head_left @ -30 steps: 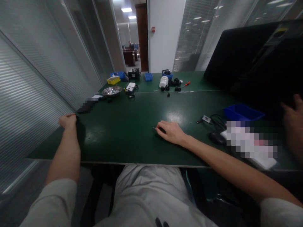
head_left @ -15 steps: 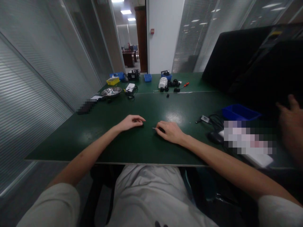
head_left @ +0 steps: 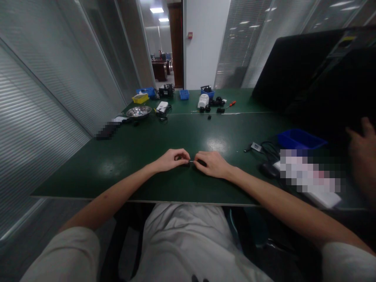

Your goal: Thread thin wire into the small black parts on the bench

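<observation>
Low over the green table (head_left: pixel 141 137), my left hand (head_left: pixel 175 159) pinches something small and dark, too small to identify. My right hand (head_left: pixel 212 163) is closed on a thin, pale metal piece (head_left: pixel 191 161), which points left toward the left fingertips. The two hands are almost fingertip to fingertip, and whether the two small items touch cannot be made out. Both forearms rest along the table's near part.
To the right are a blue tray (head_left: pixel 301 140), a cable with a label (head_left: pixel 256 147), a black mouse (head_left: pixel 268 170) and another person's hand (head_left: pixel 362 152). Farther back are a metal bowl (head_left: pixel 139 112), a yellow basket (head_left: pixel 140 98), a white device (head_left: pixel 203 101) and a screwdriver (head_left: pixel 232 103).
My left hand has moved right and slightly nearer, its fingers closing up beside the right fingertips. My right hand has barely moved.
</observation>
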A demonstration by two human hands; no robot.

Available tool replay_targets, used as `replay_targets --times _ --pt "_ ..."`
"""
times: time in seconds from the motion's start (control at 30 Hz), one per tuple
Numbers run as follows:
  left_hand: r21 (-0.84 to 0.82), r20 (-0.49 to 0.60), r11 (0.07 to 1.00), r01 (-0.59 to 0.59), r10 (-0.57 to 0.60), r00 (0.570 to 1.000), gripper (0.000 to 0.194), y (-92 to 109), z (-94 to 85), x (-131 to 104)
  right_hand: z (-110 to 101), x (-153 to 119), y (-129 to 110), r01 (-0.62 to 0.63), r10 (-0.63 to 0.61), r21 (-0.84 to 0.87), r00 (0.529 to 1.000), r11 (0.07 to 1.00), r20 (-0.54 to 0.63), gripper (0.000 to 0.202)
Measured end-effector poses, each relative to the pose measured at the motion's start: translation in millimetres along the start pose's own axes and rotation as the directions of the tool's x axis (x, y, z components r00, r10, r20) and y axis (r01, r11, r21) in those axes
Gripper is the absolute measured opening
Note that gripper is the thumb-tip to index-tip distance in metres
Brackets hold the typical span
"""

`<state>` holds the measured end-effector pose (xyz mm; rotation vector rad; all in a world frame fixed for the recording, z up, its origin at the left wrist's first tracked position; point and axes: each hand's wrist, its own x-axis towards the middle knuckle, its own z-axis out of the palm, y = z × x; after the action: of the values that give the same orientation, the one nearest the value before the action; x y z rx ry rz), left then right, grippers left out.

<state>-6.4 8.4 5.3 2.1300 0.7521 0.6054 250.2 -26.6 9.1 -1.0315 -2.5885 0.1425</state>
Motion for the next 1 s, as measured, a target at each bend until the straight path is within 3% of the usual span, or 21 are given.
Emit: replay_targets --times 0.27,0.53,0.8,1.0 --pt "0.056 0.027 0.998 -0.011 0.01 1.0 0.031 -3 -6.9 -4 -6 -1 -7 0.003 -0.001 -0.037 0.998 0.999 0.057 0.028" --pt "0.119 0.095 0.985 -0.127 0.116 0.989 0.033 1 -10.0 -8 -5 -1 -11 -0.009 0.017 -0.119 0.997 0.993 0.069 0.03" --pt "0.134 0.053 0.983 -0.124 0.118 0.992 0.032 -5 -9.3 -8 1 -1 -10 -0.017 0.021 -0.136 0.999 0.991 0.029 0.032" --pt "0.131 -0.017 0.97 -0.204 0.208 0.978 0.029 -1 -8.8 -7 3 -1 -9 -0.031 0.03 -0.067 0.999 0.997 -0.013 0.031"
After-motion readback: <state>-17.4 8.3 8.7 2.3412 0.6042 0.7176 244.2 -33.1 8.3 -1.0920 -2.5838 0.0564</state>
